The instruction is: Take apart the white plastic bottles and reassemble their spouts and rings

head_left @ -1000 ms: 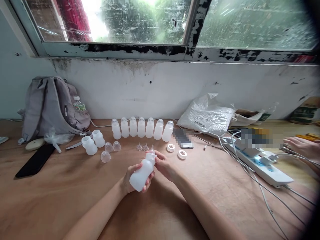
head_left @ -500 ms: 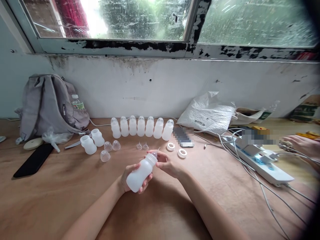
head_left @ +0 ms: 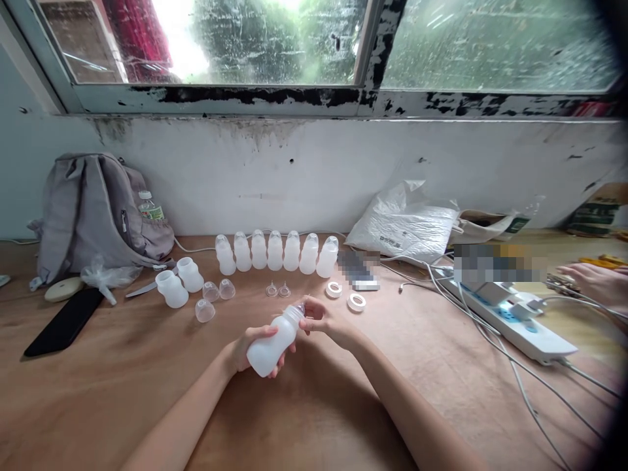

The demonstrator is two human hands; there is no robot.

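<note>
We see the bottle (head_left: 271,348), grasped by the left hand (head_left: 249,347) above the table (head_left: 275,432), tilted further; narrowed fingers of the right hand (head_left: 326,322) now hide the teat's (head_left: 299,307) tip (grip, we cannot tell), suggesting adjustment there.

The held bottle (head_left: 269,350) is a milky, frosted white, and so are the two open bottles (head_left: 171,290) and the bodies of the lined-up bottles (head_left: 275,256). The loose domed caps (head_left: 205,311) are clear and colourless; the rings (head_left: 356,302) are plain white. The bench (head_left: 147,386) is a warm reddish brown, fading to yellowish at the far right. The backpack (head_left: 73,222) is mauve-grey, the drink bottle's label (head_left: 151,212) green, the flat slab (head_left: 63,324) black. The power strip (head_left: 542,343) is white with blue patches. The window frame (head_left: 105,99) is pale grey-blue — blotched irregularly with black — and the curtain (head_left: 135,39) deep crimson.
</note>
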